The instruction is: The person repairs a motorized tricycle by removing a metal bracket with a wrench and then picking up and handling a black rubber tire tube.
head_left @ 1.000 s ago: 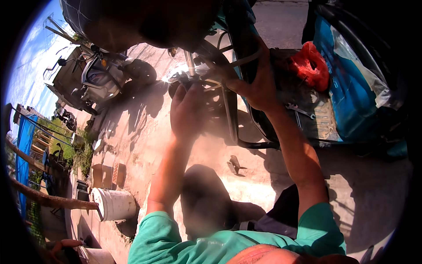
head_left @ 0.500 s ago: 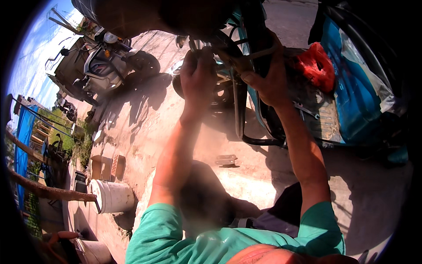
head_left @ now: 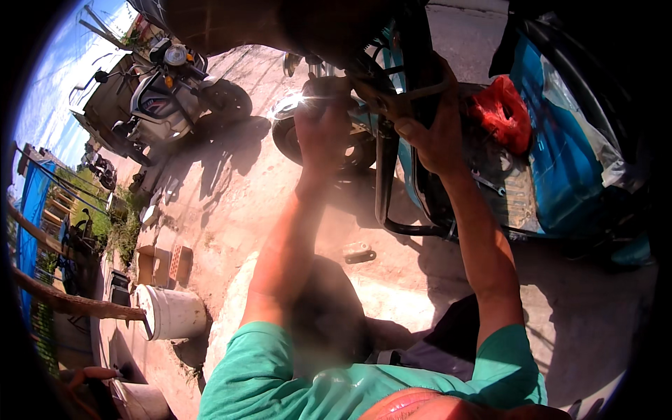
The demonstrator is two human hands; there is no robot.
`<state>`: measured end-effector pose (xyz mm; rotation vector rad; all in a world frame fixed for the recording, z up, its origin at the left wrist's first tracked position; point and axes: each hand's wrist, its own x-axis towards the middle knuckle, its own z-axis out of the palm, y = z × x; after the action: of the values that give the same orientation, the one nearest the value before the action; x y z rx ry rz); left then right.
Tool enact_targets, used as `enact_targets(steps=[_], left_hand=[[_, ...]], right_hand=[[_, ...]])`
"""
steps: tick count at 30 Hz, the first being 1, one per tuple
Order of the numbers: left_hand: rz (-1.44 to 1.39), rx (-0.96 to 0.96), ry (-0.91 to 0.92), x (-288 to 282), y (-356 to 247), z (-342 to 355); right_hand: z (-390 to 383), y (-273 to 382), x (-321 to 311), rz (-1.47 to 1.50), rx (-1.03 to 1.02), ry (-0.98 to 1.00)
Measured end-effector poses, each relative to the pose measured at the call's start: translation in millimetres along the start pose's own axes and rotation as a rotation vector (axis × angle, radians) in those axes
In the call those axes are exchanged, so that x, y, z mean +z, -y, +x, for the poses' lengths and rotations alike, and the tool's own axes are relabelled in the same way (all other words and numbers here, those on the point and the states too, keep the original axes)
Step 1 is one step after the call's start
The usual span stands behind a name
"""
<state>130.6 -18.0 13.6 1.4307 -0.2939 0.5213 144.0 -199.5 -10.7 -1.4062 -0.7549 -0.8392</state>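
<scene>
Both arms reach up to the front of a teal-and-black vehicle with a black tubular frame. My left hand is closed just above the front wheel, next to a shiny chrome fender. Shadow hides what its fingers grip. To the right, my right hand wraps round a part of the dark front frame, its thumb on the near side. A wrench lies on the footboard beside my right forearm. On the ground below sits a small flat metal piece.
A red plastic bag rests on the footboard by a blue panel. At the left are a parked cargo tricycle, a white bucket, a brick and a wooden pole. Above hangs a dark overhang.
My left hand has shifted slightly right and down, and the chrome fender beside it now glints brightly. My right hand keeps its grip. The view has tilted a little.
</scene>
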Motion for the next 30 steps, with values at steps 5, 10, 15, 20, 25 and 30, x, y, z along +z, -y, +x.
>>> enact_targets(steps=[5,10,15,20,25,30], left_hand=[[-0.072,0.294,-0.024,8,2,-3],[0.092,0.103,-0.060,1,-4,0],[0.070,0.346,0.013,-5,6,2],[0.012,0.000,-0.073,6,-8,-2],[0.045,0.317,-0.055,9,5,-2],[-0.004,0.017,-0.011,-4,-2,-2]], right_hand=[[0,4,4,0.083,0.034,-0.008],[1,-1,1,0.145,0.052,0.022],[1,-7,3,0.077,0.014,0.031],[2,-6,-3,-0.018,-0.005,0.040],[3,-4,0,0.089,0.017,0.051],[3,0,1,0.102,0.015,0.028]])
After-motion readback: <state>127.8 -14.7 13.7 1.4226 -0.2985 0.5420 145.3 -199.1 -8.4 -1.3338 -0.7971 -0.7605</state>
